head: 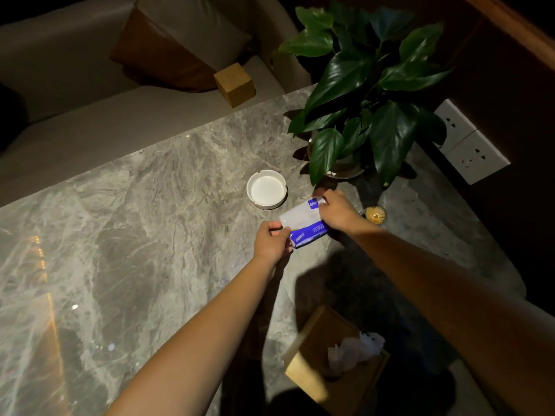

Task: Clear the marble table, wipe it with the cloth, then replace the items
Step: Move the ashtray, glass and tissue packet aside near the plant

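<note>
A blue and white tissue pack (303,225) lies just above the grey marble table (135,205), held at both ends. My left hand (273,241) pinches its near left corner. My right hand (338,210) grips its far right end. Just beyond the pack stands a round white ashtray (266,190). A potted plant (360,94) with large dark leaves sits at the far right of the table. Beside my right wrist is a small jar of toothpicks (375,215). No cloth is visible.
A wooden tissue box (333,361) with white tissue poking out sits at the table's near right edge. A small wooden block (235,84) rests on the beige sofa beyond the table, next to a cushion (168,46). White wall sockets (468,141) are on the right.
</note>
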